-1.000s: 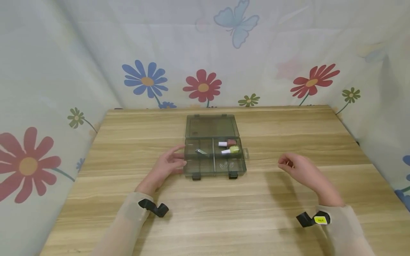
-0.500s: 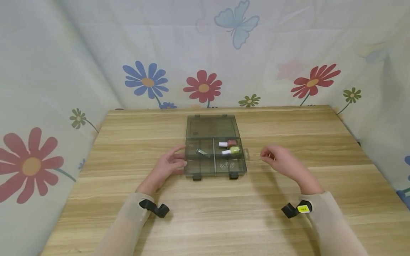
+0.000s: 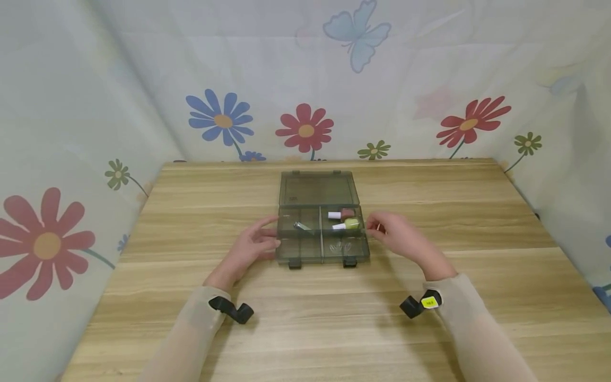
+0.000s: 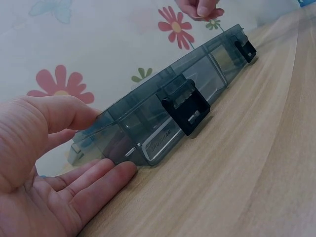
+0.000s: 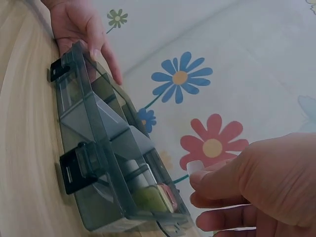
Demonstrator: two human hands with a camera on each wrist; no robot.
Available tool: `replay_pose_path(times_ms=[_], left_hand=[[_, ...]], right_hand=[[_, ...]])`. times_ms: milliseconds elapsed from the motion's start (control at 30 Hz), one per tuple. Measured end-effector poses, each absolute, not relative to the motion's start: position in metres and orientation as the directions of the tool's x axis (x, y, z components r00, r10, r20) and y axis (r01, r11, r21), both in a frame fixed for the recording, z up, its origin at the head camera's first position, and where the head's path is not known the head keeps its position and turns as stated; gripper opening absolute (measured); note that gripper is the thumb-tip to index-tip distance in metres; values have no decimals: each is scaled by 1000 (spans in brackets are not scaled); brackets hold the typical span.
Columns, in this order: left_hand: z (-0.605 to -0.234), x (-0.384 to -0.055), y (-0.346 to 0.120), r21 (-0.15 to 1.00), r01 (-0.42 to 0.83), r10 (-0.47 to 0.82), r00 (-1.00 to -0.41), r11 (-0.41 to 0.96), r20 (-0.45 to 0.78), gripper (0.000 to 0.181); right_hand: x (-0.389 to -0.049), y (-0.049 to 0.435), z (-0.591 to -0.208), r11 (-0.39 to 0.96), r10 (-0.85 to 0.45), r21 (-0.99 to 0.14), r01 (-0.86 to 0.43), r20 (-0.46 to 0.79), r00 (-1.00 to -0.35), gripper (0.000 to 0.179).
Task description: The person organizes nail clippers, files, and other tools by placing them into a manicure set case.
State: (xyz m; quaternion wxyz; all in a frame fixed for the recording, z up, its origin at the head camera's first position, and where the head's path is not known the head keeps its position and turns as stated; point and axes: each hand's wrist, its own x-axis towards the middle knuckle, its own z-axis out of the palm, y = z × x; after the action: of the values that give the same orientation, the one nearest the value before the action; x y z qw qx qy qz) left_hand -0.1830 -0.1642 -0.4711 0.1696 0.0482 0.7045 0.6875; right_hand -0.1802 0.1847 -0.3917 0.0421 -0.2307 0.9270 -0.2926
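Observation:
A dark translucent organizer box (image 3: 299, 249) rests on the table, its lid (image 3: 317, 188) folded back. Its back right compartment holds a red nail polish bottle (image 3: 347, 214) and a yellow-green one (image 3: 351, 223). A nail clipper (image 3: 302, 226) lies in the left half; several clear curved pieces (image 3: 340, 248) are at front right. My left hand (image 3: 245, 246) rests its fairly straight fingers against the box's left end. My right hand (image 3: 396, 233) is beside the right end, thumb and fingers together. A pale squared tip (image 5: 194, 168) shows at its thumb; nail or held piece, I cannot tell.
Two black latches (image 3: 295, 263) are on the box's near side. The wooden table (image 3: 305, 323) extends around it on every side. A flower-printed white cloth (image 3: 406, 95) hangs behind and along both sides.
My right hand has moved left across the table, from well apart to the box's right end. My left hand stays against the left end, and the box's contents look unchanged.

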Motion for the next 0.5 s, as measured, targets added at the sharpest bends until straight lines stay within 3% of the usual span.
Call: replay_pose_path(times_ms=[400,500], left_hand=[[-444,-174,-160,981,-181,331,-923,72,-194,65],[-452,-177,-162,981,-185,332,-923,63,-195,66]], right_hand=[[-186,162,-397,689,-516,-565,-453,57,-855,3],[-186,161,-398,686,-519,-575,-446,43,-854,8]])
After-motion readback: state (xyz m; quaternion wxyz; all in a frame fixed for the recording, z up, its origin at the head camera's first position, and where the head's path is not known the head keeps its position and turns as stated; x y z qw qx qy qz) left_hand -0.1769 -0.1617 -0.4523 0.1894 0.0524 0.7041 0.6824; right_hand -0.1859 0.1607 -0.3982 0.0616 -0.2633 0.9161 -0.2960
